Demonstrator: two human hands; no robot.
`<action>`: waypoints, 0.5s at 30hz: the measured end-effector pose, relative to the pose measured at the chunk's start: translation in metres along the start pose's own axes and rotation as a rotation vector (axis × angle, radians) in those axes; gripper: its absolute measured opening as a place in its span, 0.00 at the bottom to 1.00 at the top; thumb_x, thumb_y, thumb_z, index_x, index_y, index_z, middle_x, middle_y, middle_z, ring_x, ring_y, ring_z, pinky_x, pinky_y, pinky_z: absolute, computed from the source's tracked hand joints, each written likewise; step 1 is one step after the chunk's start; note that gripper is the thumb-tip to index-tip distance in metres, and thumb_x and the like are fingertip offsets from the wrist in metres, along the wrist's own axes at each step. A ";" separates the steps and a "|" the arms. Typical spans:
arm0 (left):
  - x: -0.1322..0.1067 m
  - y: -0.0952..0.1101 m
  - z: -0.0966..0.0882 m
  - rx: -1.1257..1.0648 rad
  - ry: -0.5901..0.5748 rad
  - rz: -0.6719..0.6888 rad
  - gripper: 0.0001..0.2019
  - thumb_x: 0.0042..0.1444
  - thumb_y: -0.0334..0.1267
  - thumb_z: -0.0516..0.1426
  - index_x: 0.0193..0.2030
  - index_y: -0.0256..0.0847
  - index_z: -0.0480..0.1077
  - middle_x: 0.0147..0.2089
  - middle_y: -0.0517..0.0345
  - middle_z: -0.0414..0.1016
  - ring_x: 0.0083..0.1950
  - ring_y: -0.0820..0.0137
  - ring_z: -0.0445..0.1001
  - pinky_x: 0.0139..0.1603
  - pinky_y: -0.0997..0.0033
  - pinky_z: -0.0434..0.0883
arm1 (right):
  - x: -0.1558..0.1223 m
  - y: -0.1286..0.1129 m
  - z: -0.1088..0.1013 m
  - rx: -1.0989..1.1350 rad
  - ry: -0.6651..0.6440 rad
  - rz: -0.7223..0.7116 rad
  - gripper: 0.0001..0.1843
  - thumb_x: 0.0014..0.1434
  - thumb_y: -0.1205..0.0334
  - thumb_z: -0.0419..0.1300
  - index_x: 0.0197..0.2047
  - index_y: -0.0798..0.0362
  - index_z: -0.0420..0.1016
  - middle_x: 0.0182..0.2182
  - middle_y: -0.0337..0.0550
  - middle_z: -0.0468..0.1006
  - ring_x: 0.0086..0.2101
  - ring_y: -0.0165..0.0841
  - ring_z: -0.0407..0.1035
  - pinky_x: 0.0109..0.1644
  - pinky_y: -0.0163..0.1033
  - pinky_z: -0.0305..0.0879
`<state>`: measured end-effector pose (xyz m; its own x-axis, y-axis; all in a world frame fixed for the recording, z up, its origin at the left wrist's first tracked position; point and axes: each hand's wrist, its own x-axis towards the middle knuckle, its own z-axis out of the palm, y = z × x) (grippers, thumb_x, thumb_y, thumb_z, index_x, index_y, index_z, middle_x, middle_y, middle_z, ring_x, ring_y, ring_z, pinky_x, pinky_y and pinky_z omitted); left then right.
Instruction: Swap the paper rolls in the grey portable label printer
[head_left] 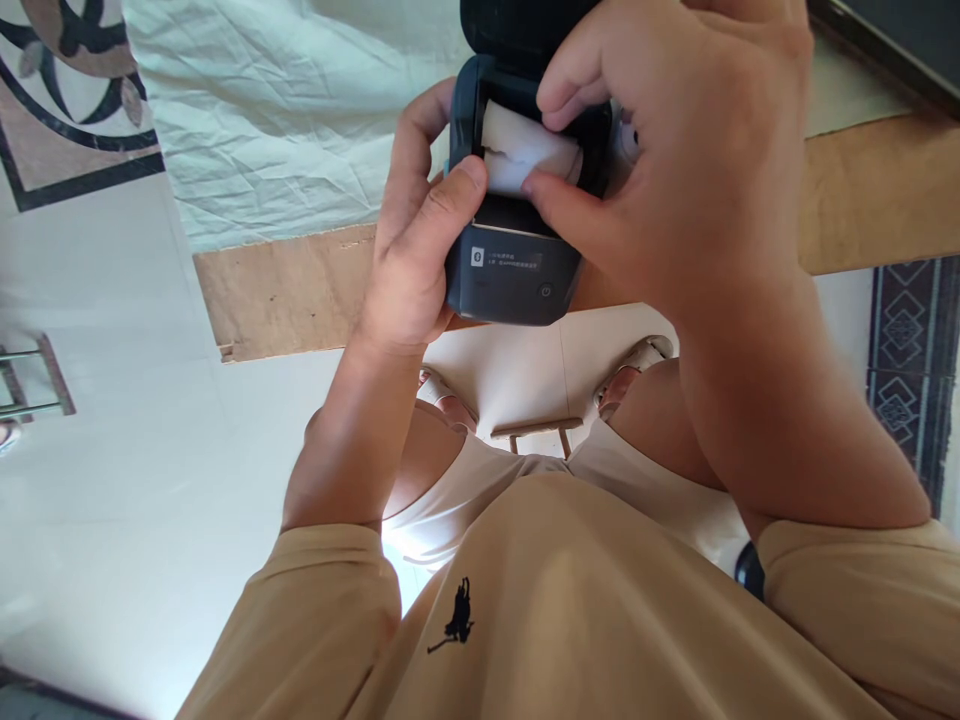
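1. Left hand (416,230), upper centre: thumb on the near rim, fingers clamped on the dark printer (510,285); a firm hold should serve best.
2. White paper roll (517,160), upper centre: inside the open printer; light pressure should avoid creasing.
3. Right hand (697,150), upper right: arched over, thumb and fingers pinching the roll.

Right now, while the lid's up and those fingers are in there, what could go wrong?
The lid might flop down onto the right hand, whose fingers are inside the dark machine.

The white paper roll has a ragged loose edge, so it could crumple or tear more.

The left hand holds the machine by the table's wooden edge; if that grip slipped, it might fall.
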<state>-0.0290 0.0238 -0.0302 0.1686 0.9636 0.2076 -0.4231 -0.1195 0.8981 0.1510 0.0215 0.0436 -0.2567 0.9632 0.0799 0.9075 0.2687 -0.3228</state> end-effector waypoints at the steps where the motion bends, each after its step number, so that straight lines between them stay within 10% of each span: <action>1: -0.002 0.000 0.000 0.017 0.023 -0.032 0.22 0.55 0.53 0.69 0.52 0.46 0.75 0.48 0.54 0.80 0.65 0.50 0.74 0.52 0.62 0.76 | 0.000 0.000 -0.001 0.009 -0.008 -0.001 0.25 0.60 0.47 0.54 0.58 0.44 0.73 0.53 0.25 0.77 0.62 0.43 0.64 0.69 0.56 0.58; 9: -0.011 0.004 0.012 0.020 0.062 -0.081 0.18 0.59 0.52 0.64 0.53 0.50 0.73 0.52 0.56 0.81 0.67 0.48 0.75 0.41 0.63 0.74 | -0.002 -0.003 0.000 0.024 0.051 0.004 0.27 0.57 0.56 0.46 0.55 0.42 0.75 0.46 0.25 0.79 0.60 0.39 0.66 0.66 0.55 0.59; 15: -0.005 0.005 -0.004 0.075 -0.041 -0.065 0.23 0.56 0.59 0.67 0.52 0.49 0.76 0.50 0.57 0.81 0.72 0.46 0.68 0.50 0.63 0.76 | -0.007 0.000 0.002 0.007 0.195 -0.268 0.25 0.65 0.52 0.41 0.43 0.46 0.80 0.38 0.33 0.74 0.52 0.32 0.71 0.59 0.46 0.65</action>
<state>-0.0352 0.0196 -0.0278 0.2307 0.9594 0.1624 -0.3426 -0.0761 0.9364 0.1520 0.0151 0.0416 -0.4166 0.8424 0.3419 0.8139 0.5131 -0.2725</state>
